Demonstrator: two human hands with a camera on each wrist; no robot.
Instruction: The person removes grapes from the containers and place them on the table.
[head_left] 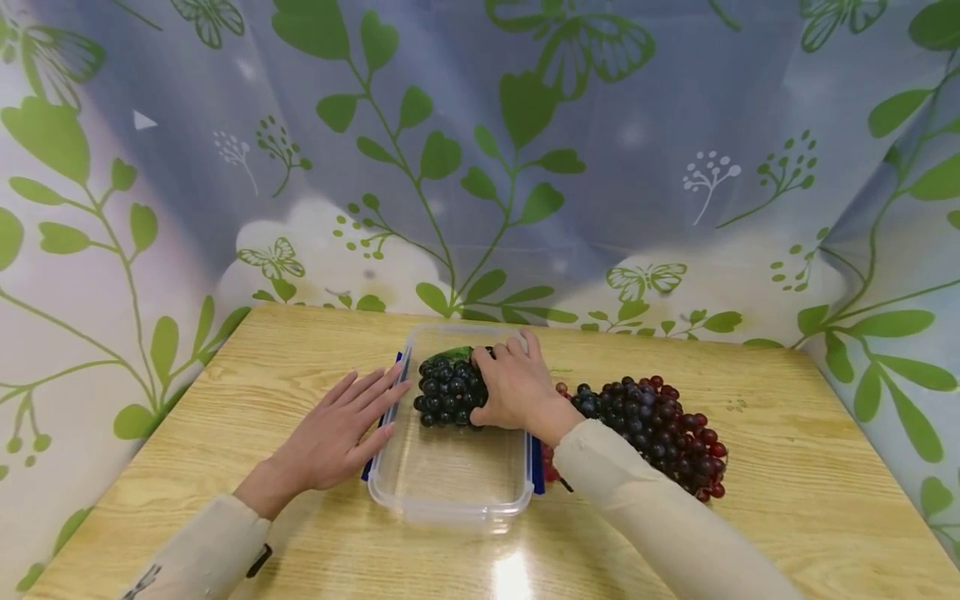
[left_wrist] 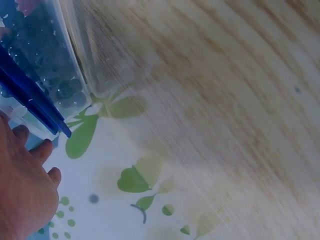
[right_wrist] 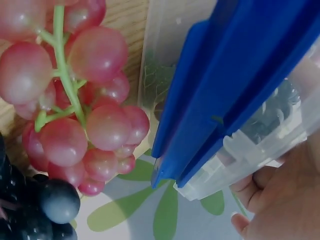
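Note:
A clear plastic container (head_left: 442, 502) with blue side clips (head_left: 537, 467) stands mid-table in the head view. Inside, toward its far end, lies a bunch of black grapes (head_left: 450, 392) with a green leaf (head_left: 453, 353). My right hand (head_left: 517, 385) reaches over the right wall and grips the bunch at its right side, its fingers curled and partly hiding it. Flat and with fingers extended, my left hand (head_left: 337, 433) rests its fingertips at the container's left rim. In the left wrist view, a blue clip (left_wrist: 30, 92) lies just beyond the left hand's fingers.
Right of the container, partly behind my right forearm, lies a heap of dark and red grapes (head_left: 645, 417). A pinkish-red bunch (right_wrist: 105, 125) sits close beside the container in the right wrist view. A leaf-patterned cloth (head_left: 480, 167) hangs behind the wooden table (head_left: 225, 392).

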